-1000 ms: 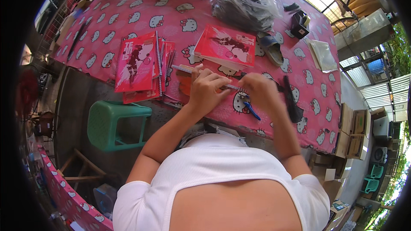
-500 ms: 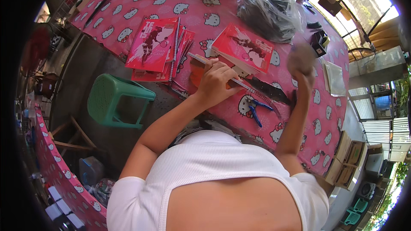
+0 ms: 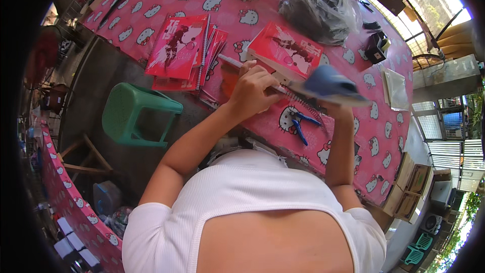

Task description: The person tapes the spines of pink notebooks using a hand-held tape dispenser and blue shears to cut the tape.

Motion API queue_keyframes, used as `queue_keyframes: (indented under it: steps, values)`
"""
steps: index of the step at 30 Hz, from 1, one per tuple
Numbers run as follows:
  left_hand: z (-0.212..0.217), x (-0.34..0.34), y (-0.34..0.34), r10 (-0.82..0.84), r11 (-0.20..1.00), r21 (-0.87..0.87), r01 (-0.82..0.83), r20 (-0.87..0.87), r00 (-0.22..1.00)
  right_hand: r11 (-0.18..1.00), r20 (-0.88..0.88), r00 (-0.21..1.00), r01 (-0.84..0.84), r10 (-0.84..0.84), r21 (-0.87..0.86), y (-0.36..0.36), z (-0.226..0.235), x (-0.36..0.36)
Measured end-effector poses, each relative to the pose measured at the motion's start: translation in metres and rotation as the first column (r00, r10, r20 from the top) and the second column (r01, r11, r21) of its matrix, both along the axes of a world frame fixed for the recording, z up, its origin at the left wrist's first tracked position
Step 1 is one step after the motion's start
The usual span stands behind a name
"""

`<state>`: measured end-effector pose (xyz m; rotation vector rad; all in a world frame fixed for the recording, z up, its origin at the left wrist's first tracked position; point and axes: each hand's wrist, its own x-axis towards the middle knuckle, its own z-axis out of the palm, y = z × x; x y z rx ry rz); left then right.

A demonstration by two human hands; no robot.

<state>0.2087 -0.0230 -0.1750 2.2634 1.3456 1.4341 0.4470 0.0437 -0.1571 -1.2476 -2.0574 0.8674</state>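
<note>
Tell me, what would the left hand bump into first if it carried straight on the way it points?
Most likely the pile of red notebooks, ahead and right of the left hand, though depth is unclear and it might pass above.

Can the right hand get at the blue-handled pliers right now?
Probably not straight away: the right hand is holding a blurred blue slipper. Otherwise the way looks free; the pliers lie nearby on the table in plain view.
</note>
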Motion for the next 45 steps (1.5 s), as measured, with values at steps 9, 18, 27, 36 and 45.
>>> queue_keyframes:
  steps: [9,18,27,36,45]
  values:
    - [0.025,-0.015,-0.008,0.301,0.915,-0.212,-0.345,-0.214,0.929,0.992,0.038,0.994,-0.097,0.101,-0.081,0.005,0.008,-0.028]
    - [0.016,-0.044,0.002,0.327,0.908,-0.252,-0.335,-0.076,0.942,0.909,-0.459,0.888,-0.182,-0.011,-0.375,0.013,-0.005,-0.042]
    - [0.014,-0.061,-0.001,0.360,0.886,-0.331,-0.324,0.052,0.932,0.963,-0.299,0.935,-0.239,0.193,-0.124,0.015,-0.002,-0.082]
    - [0.004,-0.083,0.000,0.358,0.877,-0.398,-0.269,0.168,0.918,0.915,-0.370,0.894,-0.345,0.252,-0.211,0.045,-0.021,-0.102]
    - [0.000,-0.094,-0.001,0.304,0.887,-0.461,0.036,0.641,0.705,0.886,-0.477,0.816,-0.440,0.325,-0.150,0.039,-0.016,-0.118]
